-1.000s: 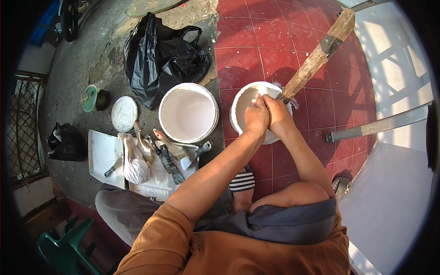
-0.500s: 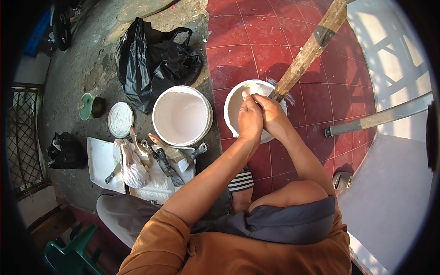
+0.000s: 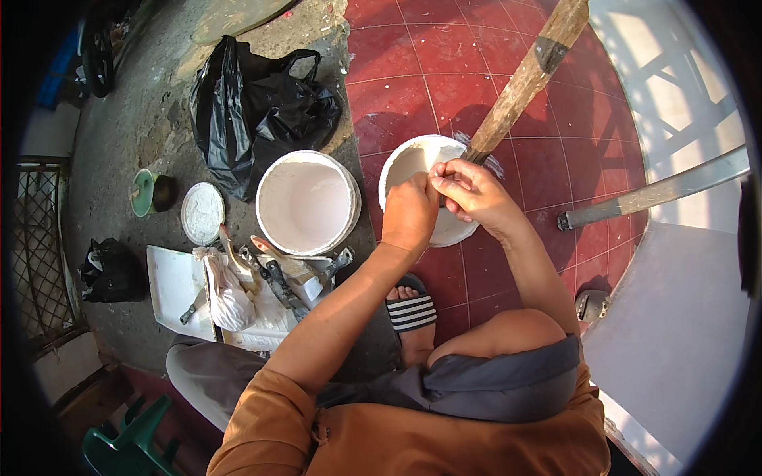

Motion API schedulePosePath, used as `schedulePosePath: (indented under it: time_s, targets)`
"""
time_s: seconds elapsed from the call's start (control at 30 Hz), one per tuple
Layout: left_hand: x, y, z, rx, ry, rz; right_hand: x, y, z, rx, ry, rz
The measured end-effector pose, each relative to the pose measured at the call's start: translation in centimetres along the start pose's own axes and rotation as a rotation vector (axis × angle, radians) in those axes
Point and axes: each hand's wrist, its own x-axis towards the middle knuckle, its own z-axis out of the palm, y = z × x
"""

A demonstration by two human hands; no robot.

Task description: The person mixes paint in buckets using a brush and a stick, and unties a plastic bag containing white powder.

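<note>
Both my hands meet above a white bucket (image 3: 394, 168) on the red floor. My left hand (image 3: 410, 213) is closed in a fist, knuckles up, hiding whatever it may hold. My right hand (image 3: 480, 197) touches it, its thumb and forefinger pinched together and its other fingers curled. Something small and dark shows between the hands, too hidden to name. Just beyond them, a rough wooden post (image 3: 528, 79) slants down to the far right side of the bucket, where my right hand covers part of the view.
On the left stand a larger white bucket (image 3: 266, 210), a black plastic bag (image 3: 238, 119), a white lid (image 3: 203, 214) and a green pot (image 3: 143, 193). A paint tray (image 3: 176, 289) bears brushes, scrapers and a white cloth bundle (image 3: 230, 300). A metal leg (image 3: 659, 194) lies right.
My hands, clasped before, have loosened; my left thumb no longer sticks up and my right fingers now pinch. Both have moved slightly left and nearer. The view has shifted a little.
</note>
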Motion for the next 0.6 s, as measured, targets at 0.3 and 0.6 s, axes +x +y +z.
schedulePosePath:
  time_s: [0.3,0.6]
  targets:
    - [0.4,0.4,-1.4,0.063,-0.012,0.128,0.9,-0.3,1.0,0.066,0.118,0.004]
    - [0.8,-0.1,-3.1,0.395,-0.132,0.250,1.9,0.5,0.6,-0.386,0.105,0.050]
